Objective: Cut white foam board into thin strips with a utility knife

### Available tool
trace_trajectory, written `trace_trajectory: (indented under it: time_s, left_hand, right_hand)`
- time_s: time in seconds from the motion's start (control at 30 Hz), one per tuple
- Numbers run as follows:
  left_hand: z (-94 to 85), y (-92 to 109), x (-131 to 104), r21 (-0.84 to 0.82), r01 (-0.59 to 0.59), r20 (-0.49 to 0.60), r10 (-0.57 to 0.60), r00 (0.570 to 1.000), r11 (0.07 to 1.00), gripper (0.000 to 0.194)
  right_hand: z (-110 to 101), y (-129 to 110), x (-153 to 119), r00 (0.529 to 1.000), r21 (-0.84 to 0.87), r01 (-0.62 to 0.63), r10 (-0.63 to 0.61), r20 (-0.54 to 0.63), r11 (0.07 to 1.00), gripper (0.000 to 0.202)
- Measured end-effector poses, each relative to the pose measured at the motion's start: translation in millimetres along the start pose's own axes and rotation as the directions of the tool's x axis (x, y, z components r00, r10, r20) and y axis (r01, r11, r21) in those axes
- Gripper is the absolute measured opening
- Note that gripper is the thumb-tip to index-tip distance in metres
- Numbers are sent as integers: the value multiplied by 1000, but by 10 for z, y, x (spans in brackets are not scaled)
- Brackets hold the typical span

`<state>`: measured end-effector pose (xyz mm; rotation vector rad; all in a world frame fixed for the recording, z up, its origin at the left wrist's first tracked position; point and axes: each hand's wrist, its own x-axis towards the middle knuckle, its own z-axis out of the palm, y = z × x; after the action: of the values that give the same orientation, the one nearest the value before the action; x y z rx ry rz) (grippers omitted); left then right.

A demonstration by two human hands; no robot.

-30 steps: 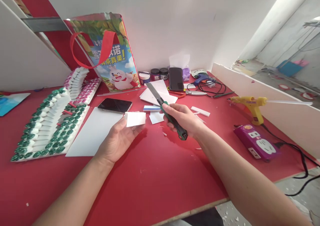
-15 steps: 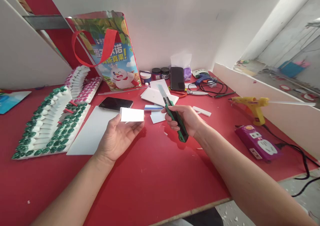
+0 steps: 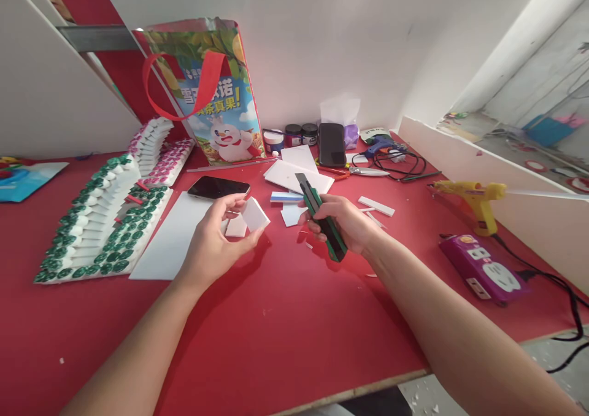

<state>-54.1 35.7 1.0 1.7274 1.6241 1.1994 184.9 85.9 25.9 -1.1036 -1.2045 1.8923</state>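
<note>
Between the thumb and fingers of my left hand (image 3: 218, 238) is a small white foam piece (image 3: 256, 215), tilted, near the table's middle. Another small white piece (image 3: 236, 226) shows just behind it, close to my fingertips. My right hand (image 3: 338, 219) is wrapped round a green and black utility knife (image 3: 324, 223), its blade pointing up and away to the left. White sheets (image 3: 294, 173) and a blue-striped piece (image 3: 286, 197) lie beyond the knife. A larger white sheet (image 3: 168, 238) is partly under a black phone (image 3: 218, 188).
Green and pink decorated white models (image 3: 110, 219) stand at the left. A colourful bag (image 3: 221, 97) leans behind. Jars (image 3: 293, 135), an upright phone (image 3: 332, 145) and scissors (image 3: 368, 171) are at the back. A yellow glue gun (image 3: 481, 204) and purple power strip (image 3: 483, 269) sit right.
My left hand has turned over, knuckles now up, and the white piece in it is tilted. The knife's blade shows less length. The whole view has shifted slightly.
</note>
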Motion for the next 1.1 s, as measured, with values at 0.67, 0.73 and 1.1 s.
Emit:
trace_trajectory:
  time_s: [0.67, 0.73, 1.1]
  left_hand:
    - [-128, -113, 168, -378, -119, -441, -66, 895, 918, 40]
    - [-110, -64, 125, -345, -160, -374, 21, 927, 925, 47]
    - [46, 43, -86, 169, -253, 326, 188, 926, 952, 68]
  right_hand:
    - [14, -160, -331, 972, -979, -201, -128, -197, -24, 17]
    - [-59, -260, -356, 920, -948, -317, -237, -311, 12, 12]
    - [55, 21, -40, 933, -956, 26, -350, -82, 293, 17]
